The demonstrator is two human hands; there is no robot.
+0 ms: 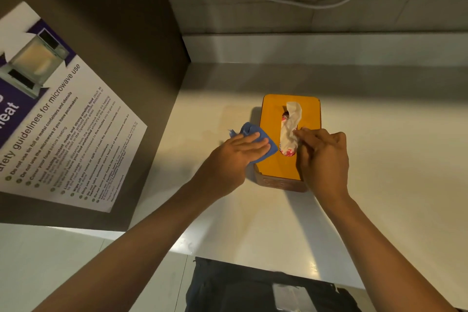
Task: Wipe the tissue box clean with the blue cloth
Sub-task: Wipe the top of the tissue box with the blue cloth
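Observation:
An orange-topped tissue box (274, 164) with dark wooden sides stands on the white counter (379, 159). A white tissue (291, 119) sticks out of its slot. My left hand (238, 152) lies flat on the blue cloth (249, 130) and presses it against the box's left side and top edge. On the box's right part, my right hand (321, 157) rests with its fingertips pinching the tissue near the slot.
A dark panel (121, 45) rises at the left with a microwave safety poster (58, 114) on it. A white cable (304, 0) loops on the tiled back wall. The counter's front edge (253, 263) runs just before my body.

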